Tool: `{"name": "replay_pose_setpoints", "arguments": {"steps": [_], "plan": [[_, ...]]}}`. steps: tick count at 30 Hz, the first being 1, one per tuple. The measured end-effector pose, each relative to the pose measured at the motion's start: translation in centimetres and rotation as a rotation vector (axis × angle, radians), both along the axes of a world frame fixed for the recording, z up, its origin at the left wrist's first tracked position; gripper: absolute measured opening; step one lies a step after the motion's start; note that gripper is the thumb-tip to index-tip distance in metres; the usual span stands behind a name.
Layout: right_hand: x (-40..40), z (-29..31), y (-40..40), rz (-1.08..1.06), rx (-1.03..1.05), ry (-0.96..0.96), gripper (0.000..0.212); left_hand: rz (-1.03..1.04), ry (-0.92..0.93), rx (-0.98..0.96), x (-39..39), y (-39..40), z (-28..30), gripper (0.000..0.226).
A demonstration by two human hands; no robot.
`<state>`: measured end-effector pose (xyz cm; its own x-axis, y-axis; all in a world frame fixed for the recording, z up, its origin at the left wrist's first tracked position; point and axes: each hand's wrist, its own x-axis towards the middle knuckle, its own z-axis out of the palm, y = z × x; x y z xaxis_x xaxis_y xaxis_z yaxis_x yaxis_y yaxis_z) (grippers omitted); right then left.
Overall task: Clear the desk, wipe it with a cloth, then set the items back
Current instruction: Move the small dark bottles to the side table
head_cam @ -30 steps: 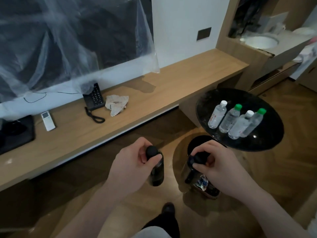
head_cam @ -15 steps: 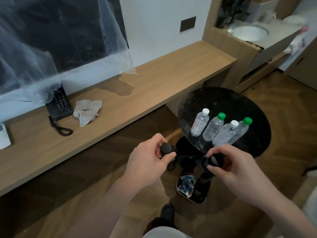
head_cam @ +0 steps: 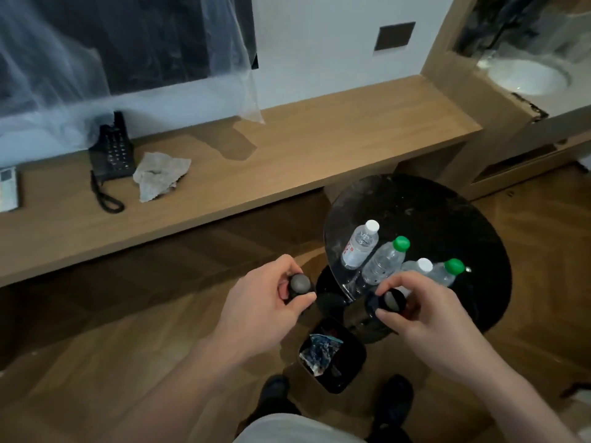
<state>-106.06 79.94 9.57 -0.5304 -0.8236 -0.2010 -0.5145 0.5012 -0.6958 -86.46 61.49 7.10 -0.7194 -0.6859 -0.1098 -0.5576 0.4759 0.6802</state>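
My left hand (head_cam: 267, 303) grips a dark bottle (head_cam: 300, 284) by its round cap, held over the floor just left of the round black table (head_cam: 447, 219). My right hand (head_cam: 412, 310) holds a second dark bottle (head_cam: 390, 302) by its top at the table's near edge. Several clear water bottles (head_cam: 383, 259) with white and green caps stand on that table. On the long wooden desk (head_cam: 287, 161) lie a crumpled grey cloth (head_cam: 160, 175), a black telephone (head_cam: 112, 151) and a white remote (head_cam: 9, 191).
A black waste bin (head_cam: 332, 358) with wrappers stands on the wood floor between my hands, by my shoes. A plastic-covered screen (head_cam: 128, 43) hangs above the desk. A white sink (head_cam: 527, 73) sits in the counter at the far right.
The view has turned right and closed in on the round table. Both hands, each still holding a dark bottle, have come nearer the table's edge.
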Motion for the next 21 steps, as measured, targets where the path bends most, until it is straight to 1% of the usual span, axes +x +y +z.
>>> {"name": "replay_pose_setpoints", "arguments": {"steps": [5,8,12,15,18,21], "plan": [[-5.6,-1.3,2.7,0.099,-0.033,-0.138,0.032,0.182,0.013,-0.001,-3.4,5.6,-0.5,0.026],[-9.3,-1.6,5.2,0.196,-0.048,-0.153,0.031,0.329,0.010,0.032,-6.0,10.0,-0.7,0.027],[-13.6,-1.9,8.3,0.308,0.023,-0.137,0.033,0.459,0.040,0.071,-9.2,15.6,-0.7,0.026],[-16.0,-2.2,10.3,0.332,0.062,-0.103,0.033,0.468,0.026,0.083,-10.7,18.7,-0.7,0.026],[-17.8,-2.7,12.2,0.287,0.086,-0.116,0.034,0.445,0.031,0.094,-11.9,21.2,-0.7,0.028],[-19.0,-3.2,13.8,0.242,0.095,-0.085,0.034,0.390,0.023,0.084,-12.8,22.8,-1.1,0.027]]}}
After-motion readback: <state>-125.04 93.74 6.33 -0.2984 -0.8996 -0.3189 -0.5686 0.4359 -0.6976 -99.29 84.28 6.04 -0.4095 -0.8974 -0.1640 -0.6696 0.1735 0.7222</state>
